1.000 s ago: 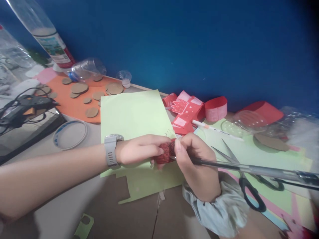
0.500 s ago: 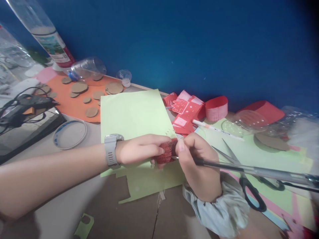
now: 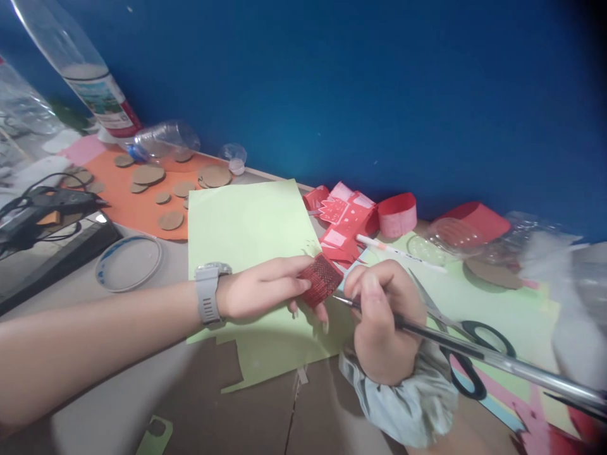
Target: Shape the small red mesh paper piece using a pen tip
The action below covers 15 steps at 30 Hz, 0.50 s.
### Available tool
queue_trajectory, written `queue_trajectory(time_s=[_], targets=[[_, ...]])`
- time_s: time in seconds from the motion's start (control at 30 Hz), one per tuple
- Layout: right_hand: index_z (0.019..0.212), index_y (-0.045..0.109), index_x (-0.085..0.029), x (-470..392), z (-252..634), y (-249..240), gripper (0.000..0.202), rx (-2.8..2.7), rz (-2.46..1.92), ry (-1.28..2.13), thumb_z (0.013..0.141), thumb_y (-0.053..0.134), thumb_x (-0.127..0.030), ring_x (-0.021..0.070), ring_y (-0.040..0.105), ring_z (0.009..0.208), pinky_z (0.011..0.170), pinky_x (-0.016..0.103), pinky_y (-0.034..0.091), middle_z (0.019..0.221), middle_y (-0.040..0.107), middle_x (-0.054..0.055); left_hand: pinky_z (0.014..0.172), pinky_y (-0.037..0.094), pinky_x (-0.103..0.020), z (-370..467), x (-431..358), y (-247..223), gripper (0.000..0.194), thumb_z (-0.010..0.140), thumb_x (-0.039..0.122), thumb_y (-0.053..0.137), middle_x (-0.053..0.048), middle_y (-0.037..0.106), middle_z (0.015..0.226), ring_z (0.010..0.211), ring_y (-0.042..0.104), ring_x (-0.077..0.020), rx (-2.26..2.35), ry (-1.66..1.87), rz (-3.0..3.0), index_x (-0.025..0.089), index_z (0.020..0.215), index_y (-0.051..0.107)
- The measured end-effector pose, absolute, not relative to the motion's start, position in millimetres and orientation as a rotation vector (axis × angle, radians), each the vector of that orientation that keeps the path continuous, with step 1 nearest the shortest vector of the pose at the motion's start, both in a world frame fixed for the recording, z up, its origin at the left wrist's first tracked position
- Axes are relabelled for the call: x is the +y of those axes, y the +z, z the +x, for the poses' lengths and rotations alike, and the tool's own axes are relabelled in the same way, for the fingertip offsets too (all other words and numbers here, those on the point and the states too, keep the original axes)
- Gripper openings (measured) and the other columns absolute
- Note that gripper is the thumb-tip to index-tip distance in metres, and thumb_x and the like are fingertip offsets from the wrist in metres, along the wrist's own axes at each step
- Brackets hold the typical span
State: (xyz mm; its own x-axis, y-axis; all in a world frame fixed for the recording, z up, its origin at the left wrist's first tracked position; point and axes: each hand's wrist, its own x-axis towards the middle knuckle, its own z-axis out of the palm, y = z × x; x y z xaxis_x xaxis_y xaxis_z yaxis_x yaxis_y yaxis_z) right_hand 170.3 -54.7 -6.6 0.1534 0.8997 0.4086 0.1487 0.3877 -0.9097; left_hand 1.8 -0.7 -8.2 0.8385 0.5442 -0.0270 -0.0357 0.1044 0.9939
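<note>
My left hand (image 3: 265, 287), with a grey watch at the wrist, grips a small dark red patterned piece (image 3: 323, 279) between thumb and fingers. It is over a light green sheet (image 3: 241, 221). Just to the right, my right hand (image 3: 389, 316) is closed round a long thin rod-like tool (image 3: 497, 360) with a dark part near the fingers. The tool's thin metal tip points left and lies close to the lower right edge of the red piece; whether they touch is unclear.
Black-handled scissors (image 3: 467, 332) lie right of my right hand. Behind are red paper pieces (image 3: 348, 218), a red ring (image 3: 397, 218) and a white marker (image 3: 398, 253). At left are cardboard discs (image 3: 148, 174), a tape roll (image 3: 129, 262) and a tall bottle (image 3: 97, 95).
My right hand has moved slightly right, off the red piece, and more of the tool's tip shows. The red piece is now tilted in my left hand. The view has shifted slightly.
</note>
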Motion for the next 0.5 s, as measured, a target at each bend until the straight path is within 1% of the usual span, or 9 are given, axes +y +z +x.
queue_trajectory(time_s=[0.1,0.17,0.23,0.37,0.43,0.5], targets=[[0.078,0.047,-0.023,-51.2,169.5,-3.4,0.017,-1.289,-1.133,0.681,0.089,0.058,-0.016,0.0093,0.048,0.045,0.042,0.022,0.039,0.057,0.050,-0.006,0.069,0.052,-0.028,0.4,-1.5,-11.2,0.023,0.101,0.025,0.036,-0.015,0.068,0.100,0.094,0.065,-0.0211,0.458,0.472,1.417,0.012,0.108,0.054],[0.081,0.048,-0.023,-49.3,170.5,-2.0,0.017,-1.267,-1.141,0.741,0.086,0.062,-0.015,0.0090,0.051,0.045,0.042,0.022,0.041,0.062,0.055,-0.005,0.070,0.053,-0.028,0.0,-1.6,-12.4,0.022,0.102,0.024,0.036,-0.014,0.068,0.101,0.094,0.065,-0.0210,0.466,0.471,1.429,0.012,0.107,0.053],[0.077,0.047,-0.022,-48.0,172.1,-1.9,0.018,-1.268,-1.134,0.824,0.088,0.061,-0.018,0.0072,0.048,0.042,0.040,0.021,0.040,0.062,0.054,-0.005,0.070,0.053,-0.028,0.3,-1.5,-12.3,0.023,0.103,0.023,0.034,-0.013,0.067,0.097,0.091,0.064,-0.0204,0.466,0.457,1.455,0.012,0.109,0.052],[0.064,0.042,-0.020,-46.9,173.6,-2.6,0.031,-1.369,-1.186,0.821,0.095,0.050,-0.021,0.0049,0.039,0.038,0.039,0.018,0.035,0.052,0.043,-0.007,0.068,0.053,-0.027,1.8,-0.9,-9.7,0.023,0.103,0.023,0.031,-0.011,0.064,0.090,0.082,0.062,-0.0175,0.468,0.450,1.505,0.012,0.107,0.051],[0.063,0.042,-0.020,-47.2,173.2,-2.7,0.032,-1.400,-1.216,0.780,0.094,0.049,-0.019,0.0056,0.040,0.040,0.040,0.017,0.036,0.051,0.042,-0.007,0.067,0.053,-0.026,2.3,-0.6,-8.6,0.023,0.102,0.024,0.031,-0.010,0.063,0.088,0.079,0.060,-0.0169,0.473,0.450,1.516,0.012,0.103,0.051],[0.065,0.041,-0.021,-48.0,173.0,-3.2,0.030,-1.404,-1.225,0.762,0.093,0.050,-0.018,0.0066,0.043,0.042,0.041,0.017,0.036,0.050,0.045,-0.006,0.067,0.053,-0.026,2.6,-0.4,-8.0,0.023,0.102,0.024,0.031,-0.010,0.061,0.088,0.078,0.059,-0.0168,0.470,0.445,1.522,0.012,0.102,0.051]])
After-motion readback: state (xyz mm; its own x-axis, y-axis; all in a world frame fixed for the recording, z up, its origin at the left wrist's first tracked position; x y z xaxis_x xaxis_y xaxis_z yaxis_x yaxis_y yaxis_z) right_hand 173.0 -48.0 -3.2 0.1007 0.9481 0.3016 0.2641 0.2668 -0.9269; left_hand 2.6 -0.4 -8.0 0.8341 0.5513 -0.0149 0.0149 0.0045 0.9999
